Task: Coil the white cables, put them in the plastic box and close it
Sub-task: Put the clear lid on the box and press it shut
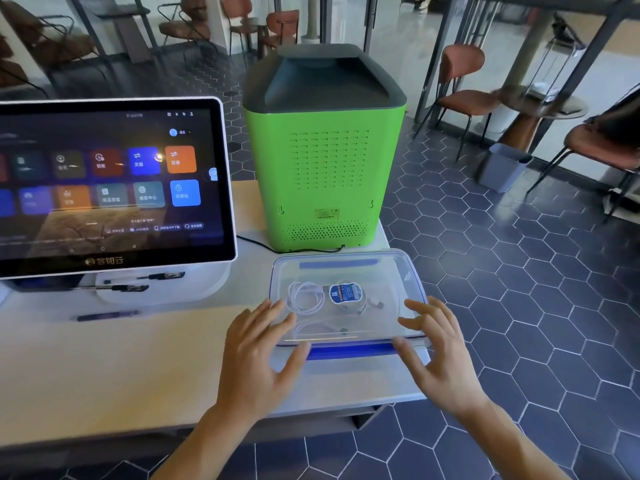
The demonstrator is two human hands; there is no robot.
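1. A green appliance (323, 161) with a dark grey top stands on the desk (104, 358) directly behind the plastic box (346, 303), its vented face toward the camera. A black cord (277, 249) runs along the desk at its base, just beside the box's far edge.
2. A touchscreen terminal (110, 181) on a white base occupies the left of the desk, its screen lit with coloured tiles. Three dark pens (107, 315) lie near it, two on the base and one on the desk in front.
3. Beyond the desk: dark hexagon-tiled floor, brown chairs (464, 95), a grey bin (502, 168).
4. The plastic box sits at the desk's right front corner. Its clear lid (391, 271) with blue edging lies over it; whether the clasps are latched cannot be told.
5. The white cables (308, 301) lie coiled inside the box, visible through the lid, beside a round blue-and-white labelled item (344, 293).
6. Left hand (263, 351): fingers spread wide and straight, tips resting on the lid's near-left corner, thumb at the front edge.
7. Right hand (440, 351): fingers spread wide, slightly bent, tips on the lid's near-right corner, thumb at the front rim. Neither hand holds anything.
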